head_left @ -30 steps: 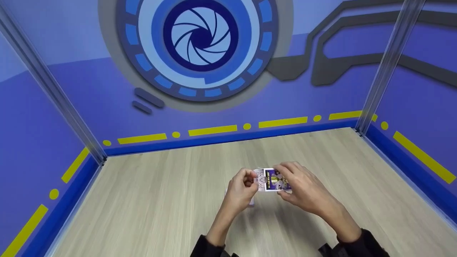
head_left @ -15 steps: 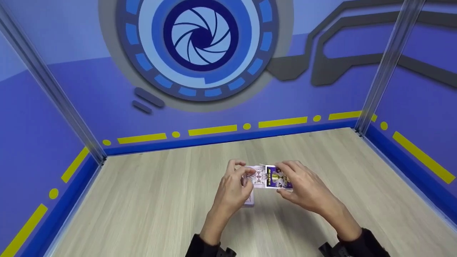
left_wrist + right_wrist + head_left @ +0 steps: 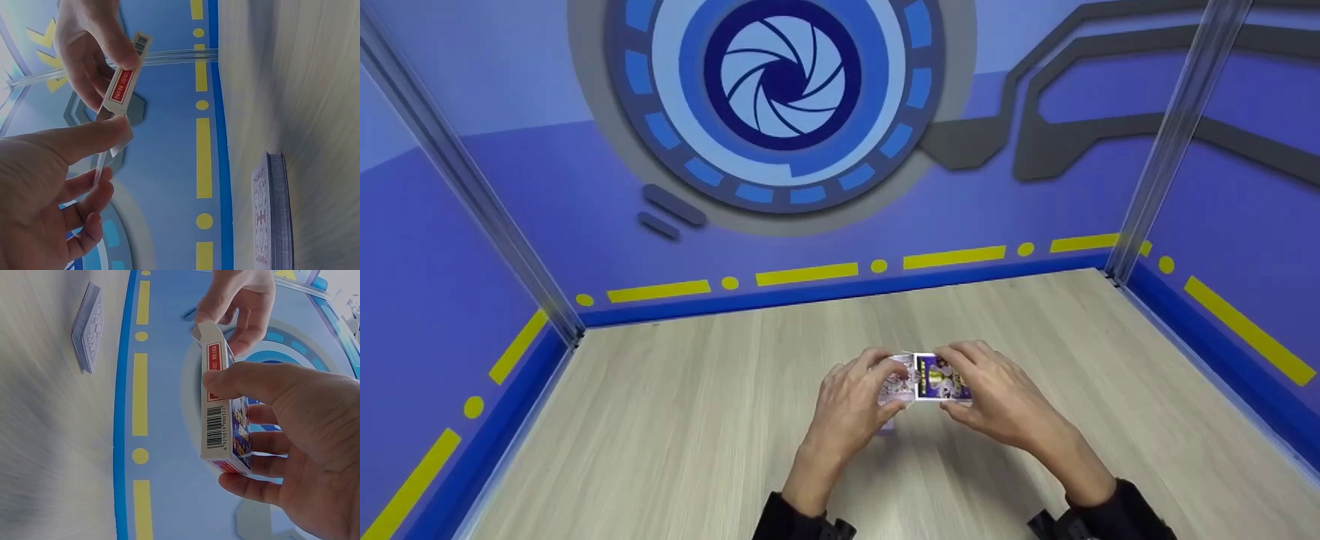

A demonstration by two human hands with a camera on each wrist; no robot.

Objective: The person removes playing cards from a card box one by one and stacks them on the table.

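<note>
The right hand (image 3: 1005, 394) grips a small white cardboard box (image 3: 936, 376) with a purple-and-yellow printed face, its thumb over the side bearing a red label (image 3: 215, 354) and a barcode (image 3: 215, 427). The left hand (image 3: 846, 409) holds the box's open end, thumb against a white flap (image 3: 124, 142). The box is raised above the pale wood-grain table (image 3: 697, 420), where a pale, pattern-backed rectangular deck of cards (image 3: 273, 216) lies, partly hidden in the head view.

Blue walls (image 3: 547, 172) (yellow-dashed) along a pale tabletop (image 3: 675, 405).
</note>
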